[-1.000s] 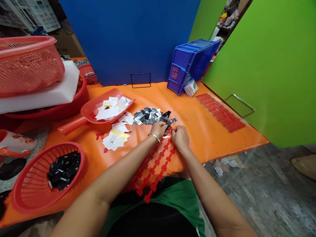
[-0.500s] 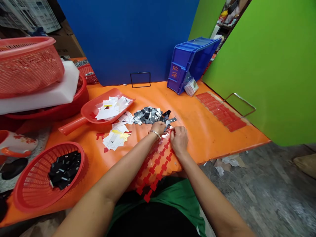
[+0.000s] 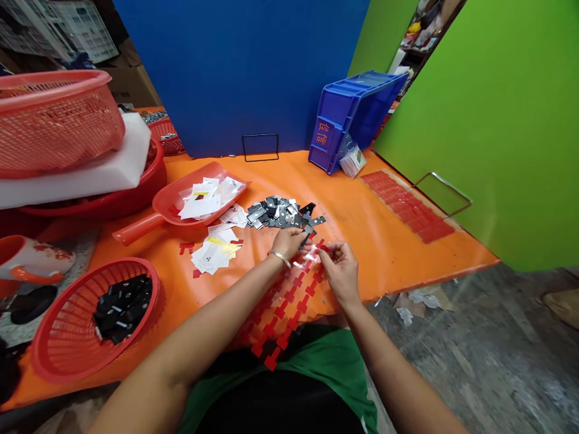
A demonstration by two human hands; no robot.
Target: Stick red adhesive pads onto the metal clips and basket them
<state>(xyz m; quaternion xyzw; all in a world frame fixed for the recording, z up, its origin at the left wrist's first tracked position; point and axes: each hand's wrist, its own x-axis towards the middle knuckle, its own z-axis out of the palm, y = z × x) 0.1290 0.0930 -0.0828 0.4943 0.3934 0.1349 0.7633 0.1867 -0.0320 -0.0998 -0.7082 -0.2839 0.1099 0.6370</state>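
My left hand [image 3: 288, 243], with a bracelet at the wrist, pinches a small dark metal plate [image 3: 308, 235] at the near edge of a heap of similar plates [image 3: 274, 212]. Below it lies a clear sheet with rows of red T-shaped stickers [image 3: 288, 295], which runs over the table edge onto my lap. My right hand [image 3: 342, 271] is at the sheet's upper right, thumb and forefinger closed on a red sticker [image 3: 321, 246]. Fingers partly hide how far that sticker is off the sheet.
Left stand a red scoop [image 3: 165, 202] with paper slips, loose slips [image 3: 212, 256] and a red basket [image 3: 43, 355] of black parts. A blue bin [image 3: 332, 108] stands at the back. Red sheets [image 3: 407, 205] lie right, by a green panel [image 3: 488, 132] with a wire handle.
My right hand has moved a little right, away from my left hand, with a red sticker at its fingertips. The plate in my left hand has tilted and dropped slightly. The view has shifted slightly.
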